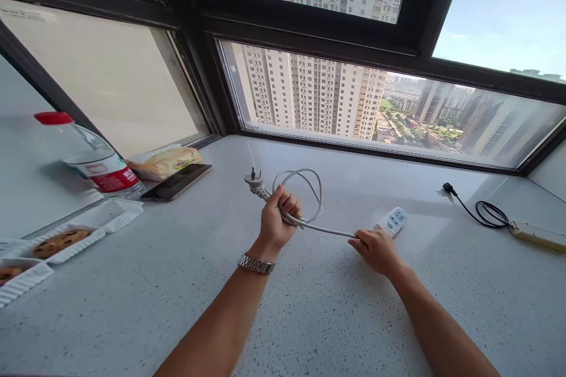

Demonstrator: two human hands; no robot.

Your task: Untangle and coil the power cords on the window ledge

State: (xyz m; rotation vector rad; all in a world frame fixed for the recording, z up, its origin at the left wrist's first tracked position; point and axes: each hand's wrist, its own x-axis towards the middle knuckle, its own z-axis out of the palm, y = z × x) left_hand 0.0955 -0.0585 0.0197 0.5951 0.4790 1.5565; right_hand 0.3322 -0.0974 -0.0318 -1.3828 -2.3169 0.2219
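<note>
My left hand, with a metal watch on the wrist, is closed round a coil of white power cord. The cord's plug sticks out to the left of the fist. From the coil the cord runs right, taut, to my right hand, which pinches it just short of the white power strip lying on the speckled sill.
A water bottle, a phone and a wrapped snack sit at the left. White trays with cookies lie at the left edge. A second power strip with a black cord lies at the right. Windows run along the back.
</note>
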